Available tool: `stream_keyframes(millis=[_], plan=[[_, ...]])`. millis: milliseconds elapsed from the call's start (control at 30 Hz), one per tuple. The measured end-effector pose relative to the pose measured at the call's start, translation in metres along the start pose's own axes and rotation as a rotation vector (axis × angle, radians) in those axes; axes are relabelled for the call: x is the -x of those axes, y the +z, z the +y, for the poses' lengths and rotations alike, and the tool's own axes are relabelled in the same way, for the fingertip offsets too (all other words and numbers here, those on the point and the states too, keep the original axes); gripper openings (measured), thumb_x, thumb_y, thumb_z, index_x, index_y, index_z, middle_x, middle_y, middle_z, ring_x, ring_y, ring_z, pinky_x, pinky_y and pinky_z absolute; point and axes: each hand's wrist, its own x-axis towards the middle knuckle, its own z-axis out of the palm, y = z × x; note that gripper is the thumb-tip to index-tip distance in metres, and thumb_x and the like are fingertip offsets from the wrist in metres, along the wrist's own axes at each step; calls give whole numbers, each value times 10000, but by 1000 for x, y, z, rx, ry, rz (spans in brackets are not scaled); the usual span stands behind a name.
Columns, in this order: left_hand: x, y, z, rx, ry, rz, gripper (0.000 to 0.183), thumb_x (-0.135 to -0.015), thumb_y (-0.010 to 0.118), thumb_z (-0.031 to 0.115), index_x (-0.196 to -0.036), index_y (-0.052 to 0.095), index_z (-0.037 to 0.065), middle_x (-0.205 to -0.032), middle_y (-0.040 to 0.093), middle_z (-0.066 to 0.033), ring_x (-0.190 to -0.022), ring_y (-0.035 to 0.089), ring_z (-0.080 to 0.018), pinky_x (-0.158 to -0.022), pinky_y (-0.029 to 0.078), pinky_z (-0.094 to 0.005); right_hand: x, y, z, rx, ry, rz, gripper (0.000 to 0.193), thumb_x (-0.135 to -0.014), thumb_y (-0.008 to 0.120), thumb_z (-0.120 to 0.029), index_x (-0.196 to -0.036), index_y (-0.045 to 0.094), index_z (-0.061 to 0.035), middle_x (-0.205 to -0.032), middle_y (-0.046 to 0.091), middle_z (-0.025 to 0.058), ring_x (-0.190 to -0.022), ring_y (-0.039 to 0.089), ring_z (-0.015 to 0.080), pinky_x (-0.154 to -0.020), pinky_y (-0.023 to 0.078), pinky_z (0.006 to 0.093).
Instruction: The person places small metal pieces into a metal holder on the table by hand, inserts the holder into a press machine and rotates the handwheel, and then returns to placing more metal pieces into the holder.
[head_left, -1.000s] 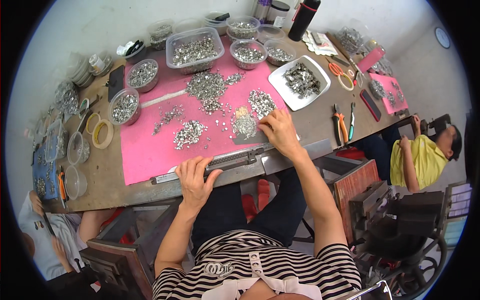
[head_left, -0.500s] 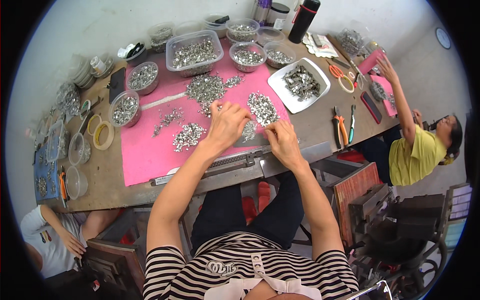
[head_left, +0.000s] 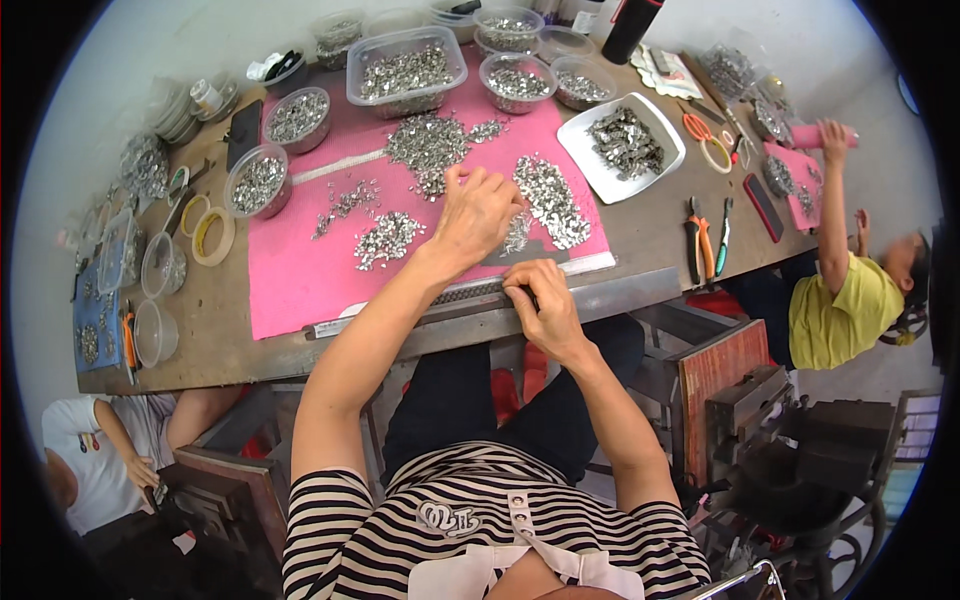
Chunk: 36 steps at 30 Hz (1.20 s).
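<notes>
So both hands are working close together at the front of the pink mat [head_left: 290, 265], which is spread on the tabletop [head_left: 225, 345]. The left hand [head_left: 478, 215] hovers over the mat with its fingers bent downward, between the big heap of metal bits [head_left: 420, 150] and the long pile of shiny pieces [head_left: 555, 208]. Can't tell if there's anything between its fingertips (the back of the hand hides them). The right hand [head_left: 542, 305] is curled with thumb and finger close together, right at the end of the dark textured strip [head_left: 470, 292] along the tabletop's front edge. Can't really say whether it's gripping the strip or something tiny.

Just beside the left hand there's a small patch of silvery bits [head_left: 517, 236], and a smaller pile [head_left: 388, 240] sits off to its left. Over on the right: a white dish [head_left: 668, 165] of darker metal pieces and orange-handled pliers [head_left: 705, 245].
</notes>
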Motion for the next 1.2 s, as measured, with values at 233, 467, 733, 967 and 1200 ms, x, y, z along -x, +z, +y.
stream_keyframes(millis=[233, 467, 733, 967, 1200], plan=[[60, -51, 18, 12, -157, 15, 67, -900, 725, 185, -908, 685, 132, -881, 621, -11, -942, 578, -221, -975, 333, -482, 0, 6, -1, 134, -110, -8, 152, -845, 726, 0, -943, 619, -46, -994, 649, 82, -950, 596, 278, -839, 422, 383], [89, -60, 21, 3, -218, -58, 66, -882, 760, 153, -902, 711, 113, -870, 602, -16, -924, 568, -217, -983, 326, -467, -4, -5, -2, 223, -237, -116, 149, -849, 717, 16, -978, 654, -24, -988, 666, 96, -911, 621, 289, -815, 459, 401], [90, -61, 20, 67, -279, -83, 68, -861, 762, 130, -886, 701, 114, -869, 575, -32, -946, 573, -234, -991, 336, -494, -45, -24, 42, 307, -105, 58, 83, -871, 706, -14, -949, 716, -39, -951, 664, 102, -898, 632, 299, -817, 466, 410], [90, -59, 19, 37, -262, -88, 82, -845, 768, 126, -880, 696, 112, -885, 577, -34, -953, 583, -235, -1010, 336, -508, -81, -15, 65, 561, -66, 6, 62, -883, 735, -124, -930, 738, -84, -885, 618, 78, -933, 591, 284, -853, 425, 428], [87, -61, 19, 19, -247, -85, 85, -836, 769, 110, -883, 699, 109, -878, 582, -42, -943, 590, -237, -1024, 338, -510, -81, -25, 60, 588, -50, -65, 56, -862, 742, -121, -907, 734, -87, -898, 626, 74, -953, 592, 286, -863, 426, 426]])
